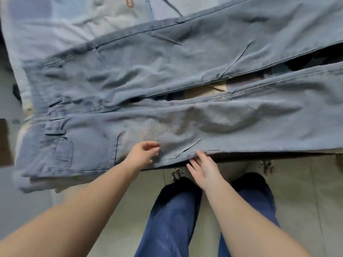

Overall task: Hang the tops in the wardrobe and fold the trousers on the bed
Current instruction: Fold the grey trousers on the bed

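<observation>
Trousers (185, 86) spread flat on bed (55, 25), near leg overhanging its edge. Left hand (143, 153) loosely curled on cloth, grip unclear; right hand (202, 167) open at hem. Risk: one-sided pull drags trousers off bed.

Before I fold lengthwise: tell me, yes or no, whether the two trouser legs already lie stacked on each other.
No: the trousers lie spread on the bed, legs side by side with a gap between them.

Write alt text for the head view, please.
Pale blue trousers lie spread flat across a bed, legs apart. The left hand rests on the near leg and the right hand touches its near edge, above a tiled floor.
</observation>
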`<state>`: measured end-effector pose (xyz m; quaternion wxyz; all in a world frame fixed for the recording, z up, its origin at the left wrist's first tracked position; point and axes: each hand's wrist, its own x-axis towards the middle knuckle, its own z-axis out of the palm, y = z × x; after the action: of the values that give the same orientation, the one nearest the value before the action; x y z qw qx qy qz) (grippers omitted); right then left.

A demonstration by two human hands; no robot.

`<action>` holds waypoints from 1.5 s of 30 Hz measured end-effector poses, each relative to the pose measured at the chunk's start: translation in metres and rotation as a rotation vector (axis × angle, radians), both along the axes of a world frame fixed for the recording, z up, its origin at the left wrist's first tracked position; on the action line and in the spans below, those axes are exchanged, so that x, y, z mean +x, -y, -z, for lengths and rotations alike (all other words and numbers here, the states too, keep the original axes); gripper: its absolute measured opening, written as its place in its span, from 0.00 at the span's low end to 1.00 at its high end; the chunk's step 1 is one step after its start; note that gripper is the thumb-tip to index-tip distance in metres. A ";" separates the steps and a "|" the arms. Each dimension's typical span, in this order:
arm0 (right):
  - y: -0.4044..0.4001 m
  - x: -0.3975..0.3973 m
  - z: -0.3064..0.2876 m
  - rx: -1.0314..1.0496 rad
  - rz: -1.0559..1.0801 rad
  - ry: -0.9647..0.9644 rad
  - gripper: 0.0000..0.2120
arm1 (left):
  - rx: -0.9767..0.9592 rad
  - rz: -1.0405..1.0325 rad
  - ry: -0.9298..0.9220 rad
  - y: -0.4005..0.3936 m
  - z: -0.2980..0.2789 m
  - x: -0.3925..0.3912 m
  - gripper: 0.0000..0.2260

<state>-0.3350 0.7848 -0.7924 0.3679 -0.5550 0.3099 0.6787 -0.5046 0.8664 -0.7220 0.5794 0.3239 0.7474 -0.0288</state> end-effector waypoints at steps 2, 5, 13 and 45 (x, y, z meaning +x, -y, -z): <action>-0.010 -0.039 -0.004 -0.017 0.015 -0.015 0.07 | -0.069 -0.131 0.001 0.024 0.002 -0.036 0.05; -0.017 -0.081 -0.009 -0.025 -0.003 -0.059 0.08 | -0.122 -0.318 0.017 0.047 0.007 -0.068 0.04; -0.005 -0.134 -0.038 -0.045 -0.113 -0.024 0.09 | -0.079 -0.942 0.161 0.069 0.016 -0.099 0.11; -0.311 -0.098 -0.115 0.439 -0.472 0.656 0.10 | 0.815 -1.340 0.011 -0.214 -0.055 -0.211 0.27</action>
<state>-0.4334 1.0954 -0.6775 0.3907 -0.7049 -0.1091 0.5819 -0.7159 1.0803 -0.6670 0.3124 -0.0089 0.7321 0.6053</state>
